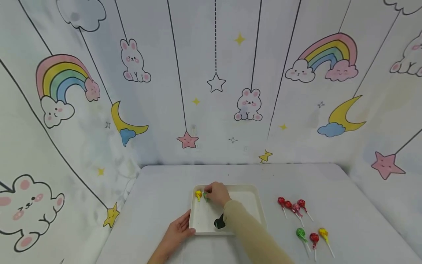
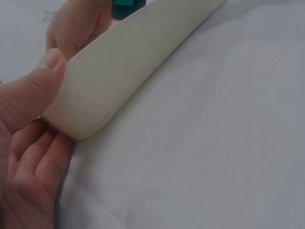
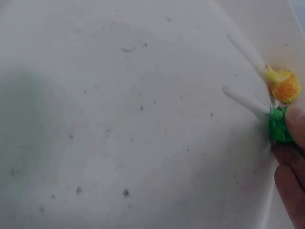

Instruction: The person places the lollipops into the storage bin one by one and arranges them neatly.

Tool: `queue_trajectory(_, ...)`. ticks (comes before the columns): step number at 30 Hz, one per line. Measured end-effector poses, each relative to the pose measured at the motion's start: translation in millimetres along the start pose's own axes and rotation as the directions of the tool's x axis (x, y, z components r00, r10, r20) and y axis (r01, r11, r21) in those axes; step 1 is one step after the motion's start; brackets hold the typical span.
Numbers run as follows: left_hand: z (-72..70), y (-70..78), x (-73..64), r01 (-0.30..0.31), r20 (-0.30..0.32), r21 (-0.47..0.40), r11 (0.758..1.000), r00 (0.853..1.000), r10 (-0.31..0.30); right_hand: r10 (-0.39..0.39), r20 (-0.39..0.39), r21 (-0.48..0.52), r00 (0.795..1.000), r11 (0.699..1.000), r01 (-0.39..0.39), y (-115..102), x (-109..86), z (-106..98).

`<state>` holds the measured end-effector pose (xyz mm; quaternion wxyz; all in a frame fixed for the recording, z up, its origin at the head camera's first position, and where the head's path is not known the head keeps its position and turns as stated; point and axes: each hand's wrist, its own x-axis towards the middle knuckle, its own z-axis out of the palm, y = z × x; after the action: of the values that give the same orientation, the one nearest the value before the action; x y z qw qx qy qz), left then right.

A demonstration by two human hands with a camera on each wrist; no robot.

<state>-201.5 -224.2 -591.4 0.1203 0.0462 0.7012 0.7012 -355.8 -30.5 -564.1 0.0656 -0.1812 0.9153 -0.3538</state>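
Observation:
A white rectangular tray point(image 1: 245, 209) lies on the table. At its near left corner my left hand point(image 1: 177, 233) grips the wall, the thumb point(image 2: 53, 61) at the rim and the other fingers lower against the corner. Over the tray's far left part, my right hand point(image 1: 218, 193) pinches the green-wrapped head of a lollipop point(image 3: 279, 125) between thumb and fingers. The white stick points back into the tray. Beside it, against the far wall, lies a yellow lollipop point(image 3: 285, 88), its stick nearly parallel to the green one's.
Right of the tray lie several red lollipops point(image 1: 288, 205) in a cluster. Nearer to me are a green lollipop point(image 1: 300, 233), a red lollipop point(image 1: 314, 238) and a yellow lollipop point(image 1: 324, 234). A dark device point(image 1: 219, 222) sits at my right wrist. A decorated backdrop point(image 1: 158, 110) rises behind the table.

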Motion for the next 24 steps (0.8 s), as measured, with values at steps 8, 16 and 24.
queue_trajectory(8,-0.8,-3.3,0.7,-0.022,-0.003,0.016,1.0,1.0,0.022,-0.002,-0.097,-0.066,0.995,0.998,-0.005,-10.1,-2.2,10.0)
queue_trajectory(16,2.8,-2.4,-2.0,-0.003,-0.017,0.037,0.999,1.0,0.004,0.024,-0.088,-0.096,0.996,0.995,-0.032,-10.0,-4.6,15.3)
queue_trajectory(24,0.9,-6.6,0.1,-0.022,-0.029,0.059,0.998,0.999,0.024,0.027,-0.105,-0.081,0.994,0.996,-0.036,-12.7,-5.5,13.4)
